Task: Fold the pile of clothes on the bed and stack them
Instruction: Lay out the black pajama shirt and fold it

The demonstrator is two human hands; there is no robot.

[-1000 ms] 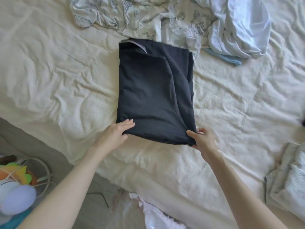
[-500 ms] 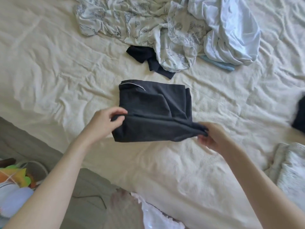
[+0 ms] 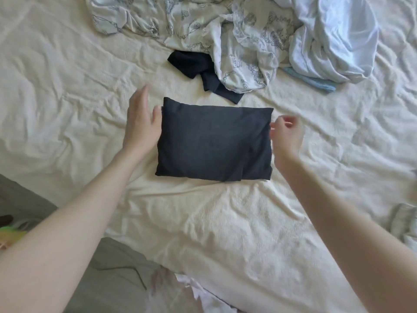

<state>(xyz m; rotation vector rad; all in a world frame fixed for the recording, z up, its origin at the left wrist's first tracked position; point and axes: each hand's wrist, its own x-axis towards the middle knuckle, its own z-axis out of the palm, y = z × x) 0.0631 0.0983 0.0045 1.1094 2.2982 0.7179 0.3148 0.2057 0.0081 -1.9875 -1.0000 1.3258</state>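
While the cream bedsheet point(image 3: 67, 91) lies rumpled and creased right across the mattress, the folded dark garment point(image 3: 214, 143) sits flat in the middle of it — a neat rectangle. Left hand point(image 3: 141, 123) is beside its left edge, fingers straight and together, thumb touching the fabric. Right hand point(image 3: 287, 134) is at the right edge, fingers loosely curled, gripping nothing. Farther up the bed waits the unfolded heap: a patterned white garment point(image 3: 203, 26), a plain white garment point(image 3: 334, 37), a light blue cloth point(image 3: 316, 83) peeking out, and a small dark garment point(image 3: 200, 71). Grey floor point(image 3: 108, 279) shows below the bed's edge — coloured objects point(image 3: 11, 233) at far left, too blurred to identify.
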